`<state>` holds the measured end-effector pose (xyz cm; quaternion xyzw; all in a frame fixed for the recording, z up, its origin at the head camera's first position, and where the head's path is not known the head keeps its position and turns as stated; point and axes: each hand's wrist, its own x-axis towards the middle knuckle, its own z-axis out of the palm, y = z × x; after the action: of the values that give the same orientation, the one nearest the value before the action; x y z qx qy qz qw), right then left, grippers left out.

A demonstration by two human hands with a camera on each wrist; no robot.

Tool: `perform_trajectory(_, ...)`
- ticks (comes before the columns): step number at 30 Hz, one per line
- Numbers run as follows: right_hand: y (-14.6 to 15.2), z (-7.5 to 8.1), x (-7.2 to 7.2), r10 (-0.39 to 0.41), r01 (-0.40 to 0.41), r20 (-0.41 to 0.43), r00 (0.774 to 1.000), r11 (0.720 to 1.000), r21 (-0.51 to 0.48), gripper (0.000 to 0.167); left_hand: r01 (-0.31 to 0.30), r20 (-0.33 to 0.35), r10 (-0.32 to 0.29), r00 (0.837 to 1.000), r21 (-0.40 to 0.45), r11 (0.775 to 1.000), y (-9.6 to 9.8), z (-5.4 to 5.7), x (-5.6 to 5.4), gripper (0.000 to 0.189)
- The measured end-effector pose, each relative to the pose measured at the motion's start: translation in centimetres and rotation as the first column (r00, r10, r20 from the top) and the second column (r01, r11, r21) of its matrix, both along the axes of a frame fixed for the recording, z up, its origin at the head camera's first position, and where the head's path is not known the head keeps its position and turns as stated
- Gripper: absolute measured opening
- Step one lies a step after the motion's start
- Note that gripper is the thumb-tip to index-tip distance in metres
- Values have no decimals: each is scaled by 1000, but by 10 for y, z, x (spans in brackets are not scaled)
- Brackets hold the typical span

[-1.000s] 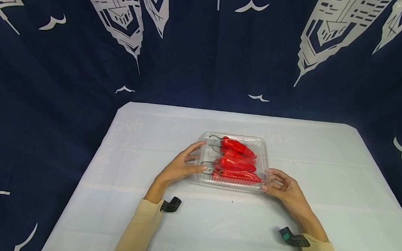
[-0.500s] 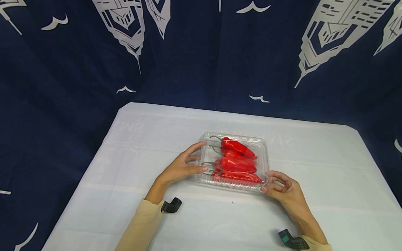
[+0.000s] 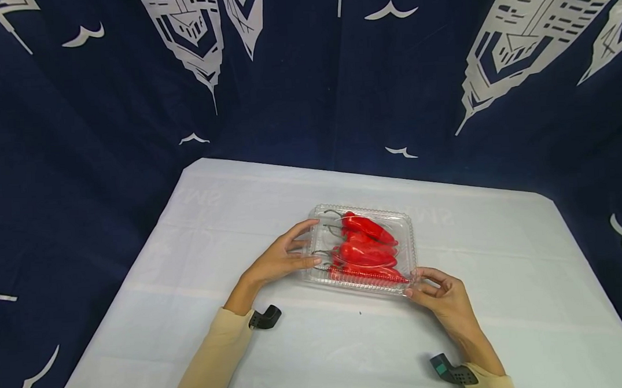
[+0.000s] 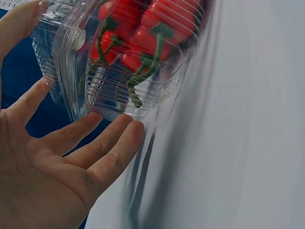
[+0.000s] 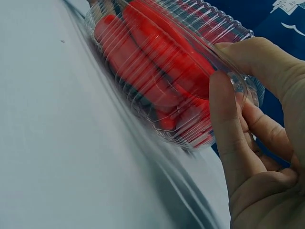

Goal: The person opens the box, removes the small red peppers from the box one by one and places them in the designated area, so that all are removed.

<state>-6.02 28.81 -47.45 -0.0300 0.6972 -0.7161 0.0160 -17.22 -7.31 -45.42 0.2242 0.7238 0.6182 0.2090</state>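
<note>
A clear plastic clamshell container (image 3: 405, 229) sits on the table with its lid down. Through the lid show several red peppers (image 3: 367, 253) with green stems, lying side by side, stems to the left. My left hand (image 3: 278, 259) is spread at the container's left end. In the left wrist view, the fairly straight fingertips (image 4: 132, 128) touch its ribbed side and the thumb is at the upper edge. At the near right corner my right hand (image 3: 447, 299) pinches the rim between thumb and index finger. The right wrist view shows this pinch at the lid's seam (image 5: 236, 81).
A white cloth covers the table (image 3: 229, 221). Behind and beside it hangs a dark blue curtain (image 3: 297, 113) with white building prints. A black wrist camera (image 3: 265, 317) sits on the left wrist, another wrist camera (image 3: 454, 370) on the right. A tiny dark speck lies in front of the container.
My right index finger has slid slightly down along the container's right edge, closer to the thumb. The container and my left hand have stayed in place.
</note>
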Motion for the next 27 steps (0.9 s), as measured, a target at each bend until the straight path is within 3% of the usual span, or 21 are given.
perform_trajectory(14, 1, 0, 0, 13, -13, -1, 1000, 1000, 12, 25, -4, 1, 4, 1000, -8, 1000, 0, -1, -2, 80)
perform_trajectory(27, 0, -2, 0, 8, -6, -61, 998, 1000, 27, 14, -2, -4, 2, 1000, 4, 1000, 0, 0, -1, 80)
